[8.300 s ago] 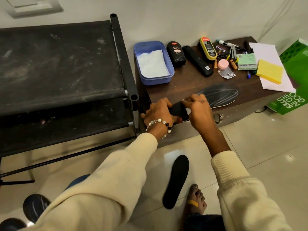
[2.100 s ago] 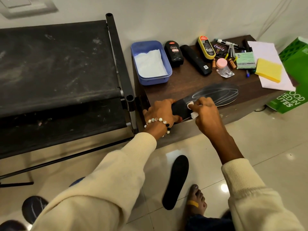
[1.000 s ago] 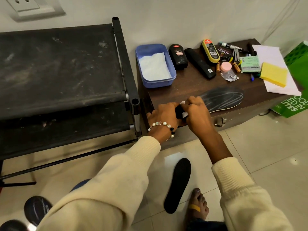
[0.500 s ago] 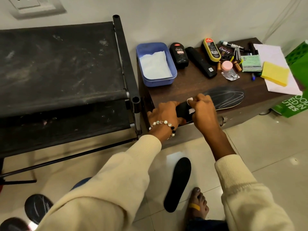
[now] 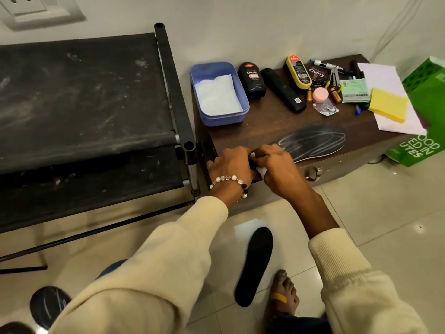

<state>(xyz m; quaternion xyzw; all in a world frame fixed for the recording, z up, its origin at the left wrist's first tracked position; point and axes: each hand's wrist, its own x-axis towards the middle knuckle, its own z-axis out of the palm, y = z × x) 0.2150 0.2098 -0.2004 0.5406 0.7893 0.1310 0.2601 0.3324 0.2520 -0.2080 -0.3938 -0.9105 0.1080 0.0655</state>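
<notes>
White wall (image 5: 240, 25) across 12, socket plate (image 5: 29, 8) at 11. Black fabric-shelf rack (image 5: 84, 92) fills 9 to 10. Dark wood cabinet (image 5: 265, 126) at 1, against wall. Glossy cream tile floor (image 5: 385, 213) from 3 to 6, glare spots.

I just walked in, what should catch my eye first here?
Two hands meet at the near edge of the table: the left hand holds down a black insole while the right hand pinches a white wipe against it. Behind them sits a blue tub of white tissue, and a second insole lies on the floor.
</notes>
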